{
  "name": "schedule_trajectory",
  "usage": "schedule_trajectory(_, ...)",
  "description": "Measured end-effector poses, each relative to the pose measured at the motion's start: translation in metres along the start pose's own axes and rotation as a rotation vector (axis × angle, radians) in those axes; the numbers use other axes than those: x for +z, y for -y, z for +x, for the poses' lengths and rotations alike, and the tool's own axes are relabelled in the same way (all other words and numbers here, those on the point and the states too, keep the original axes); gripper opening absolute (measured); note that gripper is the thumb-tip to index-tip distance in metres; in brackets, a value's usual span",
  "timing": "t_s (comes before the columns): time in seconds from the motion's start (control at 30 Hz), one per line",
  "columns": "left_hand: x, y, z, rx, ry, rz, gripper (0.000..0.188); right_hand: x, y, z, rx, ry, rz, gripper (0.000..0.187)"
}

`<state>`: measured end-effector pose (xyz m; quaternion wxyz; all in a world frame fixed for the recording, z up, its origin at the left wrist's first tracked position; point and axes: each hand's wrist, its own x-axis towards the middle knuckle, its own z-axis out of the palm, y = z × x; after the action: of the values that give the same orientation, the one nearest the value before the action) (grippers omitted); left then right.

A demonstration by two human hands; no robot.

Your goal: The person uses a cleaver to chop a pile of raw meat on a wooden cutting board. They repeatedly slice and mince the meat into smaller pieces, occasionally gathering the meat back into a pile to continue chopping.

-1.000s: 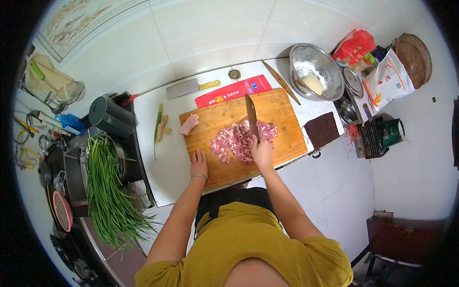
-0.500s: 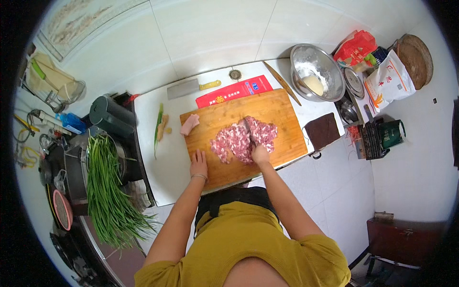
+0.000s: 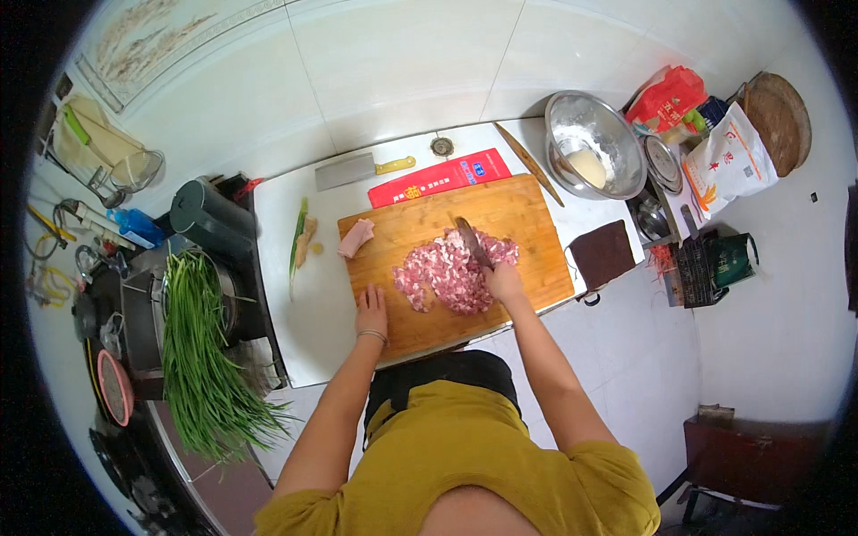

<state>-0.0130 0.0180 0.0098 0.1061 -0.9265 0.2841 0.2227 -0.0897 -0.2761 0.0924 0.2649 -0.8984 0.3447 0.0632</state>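
Note:
A heap of chopped pink meat (image 3: 438,277) spreads over the middle of the wooden cutting board (image 3: 393,335). My right hand (image 3: 506,284) is closed round the handle of a kitchen knife (image 3: 472,241). Its dark blade slants up and left over the right part of the meat, with its broad side showing. My left hand (image 3: 371,313) lies flat on the left edge of the board, fingers stretched out, holding nothing. Beyond it, near the far left corner of the board, rests a pale pink slab of meat or skin (image 3: 356,238).
Behind the board lie a cleaver (image 3: 347,171) and a red package (image 3: 438,179). Left of it are a spring onion (image 3: 298,237) and ginger (image 3: 306,241). A steel bowl with dough (image 3: 597,107) stands far right, a dark square cloth (image 3: 601,255) nearer. Green chives (image 3: 192,339) hang at left.
My right hand has shifted slightly right, and the knife has turned from nearly edge-on to showing its broad side, tilted leftward. My left hand has stayed in place on the board.

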Motion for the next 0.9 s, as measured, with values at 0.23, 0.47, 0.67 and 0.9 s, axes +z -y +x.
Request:
schedule_trajectory(0.23,0.065,0.006,0.019,0.016,-0.488,0.103,0.124,0.038,0.010,-0.026,-0.001,-0.208,0.104,0.036)
schedule_trajectory(0.47,-0.019,-0.004,-0.011,0.009,0.012,-0.004,0.127,-0.045,0.031,-0.028,-0.044,-0.048,0.228,0.030)
schedule_trajectory(0.67,-0.022,-0.004,-0.013,0.010,-0.008,-0.014,0.129,0.041,-0.001,-0.026,-0.045,-0.193,0.103,0.029)
schedule_trajectory(0.9,-0.027,-0.006,-0.015,0.001,0.008,0.024,0.091,-0.030,0.039,-0.037,-0.102,-0.245,0.313,0.032)
